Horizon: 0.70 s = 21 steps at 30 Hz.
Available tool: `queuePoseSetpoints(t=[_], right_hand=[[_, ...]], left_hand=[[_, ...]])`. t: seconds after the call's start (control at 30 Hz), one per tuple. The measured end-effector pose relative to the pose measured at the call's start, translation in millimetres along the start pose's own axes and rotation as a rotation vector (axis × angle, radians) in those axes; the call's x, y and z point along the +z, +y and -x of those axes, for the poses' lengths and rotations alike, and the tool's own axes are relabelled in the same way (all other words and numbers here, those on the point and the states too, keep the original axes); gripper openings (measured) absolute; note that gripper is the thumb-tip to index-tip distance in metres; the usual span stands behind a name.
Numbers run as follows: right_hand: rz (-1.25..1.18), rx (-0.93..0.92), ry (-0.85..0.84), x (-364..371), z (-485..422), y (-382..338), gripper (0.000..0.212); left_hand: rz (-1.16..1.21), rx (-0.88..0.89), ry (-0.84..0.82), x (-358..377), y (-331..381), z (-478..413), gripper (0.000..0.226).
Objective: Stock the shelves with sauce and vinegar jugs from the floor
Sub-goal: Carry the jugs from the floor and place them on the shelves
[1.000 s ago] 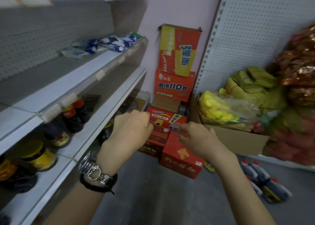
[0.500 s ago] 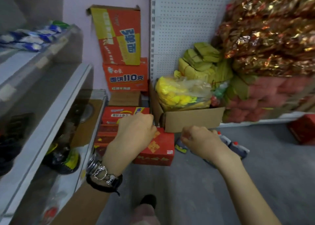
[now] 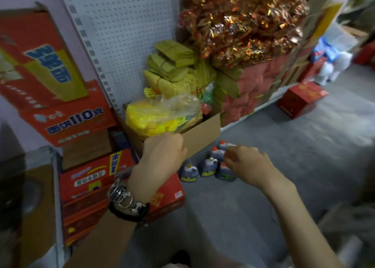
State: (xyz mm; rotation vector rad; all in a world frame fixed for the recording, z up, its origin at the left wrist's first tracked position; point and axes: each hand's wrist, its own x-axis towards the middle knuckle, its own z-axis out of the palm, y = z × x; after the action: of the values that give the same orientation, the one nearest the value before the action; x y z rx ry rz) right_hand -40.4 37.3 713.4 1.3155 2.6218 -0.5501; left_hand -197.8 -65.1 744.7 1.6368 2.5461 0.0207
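Several dark jugs with orange and yellow caps stand in a cluster on the grey floor, just in front of an open cardboard box. My left hand is raised in front of that box with its fingers curled into a fist, holding nothing; a watch and a dark band circle its wrist. My right hand hovers above the right side of the jug cluster, also curled and holding nothing, and it hides part of the jugs. The shelf unit's edge shows at the lower left.
Red cartons are stacked on the floor at left, below taller red and yellow boxes. The cardboard box holds yellow bagged goods. Yellow paper bundles, pink packs and foil bags fill the right rack. A red box sits on the floor farther right.
The view has swung right and down, away from the left shelves. The jugs on the floor now lie under my right hand. Both hands have kept their curled pose.
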Motion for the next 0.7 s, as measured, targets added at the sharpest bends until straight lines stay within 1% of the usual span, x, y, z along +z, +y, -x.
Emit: queuePoseSetpoints(t=[0.07,0.13,0.2,0.27,0.37,0.47,0.57,0.7], right_hand=[[-0.007,0.066,-0.002,-1,-4,14,0.022],[-0.031,0.138,0.010,-10,-7,27,0.018],[0.010,0.158,-0.006,-18,-13,43,0.022],[0.030,0.189,-0.028,-24,-24,64,0.022],[-0.045,0.255,-0.043,-32,-47,98,0.019],[-0.024,0.251,-0.005,-43,-77,134,0.022],[0.030,0.199,0.021,-57,-109,169,0.019],[0.066,0.123,-0.026,-78,-146,210,0.018]], left_hand=[[-0.005,0.035,-0.021,2,9,-21,0.021],[-0.002,0.074,-0.043,4,21,-42,0.021],[-0.007,0.116,-0.057,7,35,-65,0.022],[-0.008,0.150,-0.073,10,52,-88,0.025],[-0.013,0.157,-0.103,14,82,-123,0.025],[-0.026,0.146,-0.155,18,112,-156,0.022],[-0.024,0.105,-0.150,25,142,-187,0.022],[0.061,0.006,-0.171,28,172,-227,0.023]])
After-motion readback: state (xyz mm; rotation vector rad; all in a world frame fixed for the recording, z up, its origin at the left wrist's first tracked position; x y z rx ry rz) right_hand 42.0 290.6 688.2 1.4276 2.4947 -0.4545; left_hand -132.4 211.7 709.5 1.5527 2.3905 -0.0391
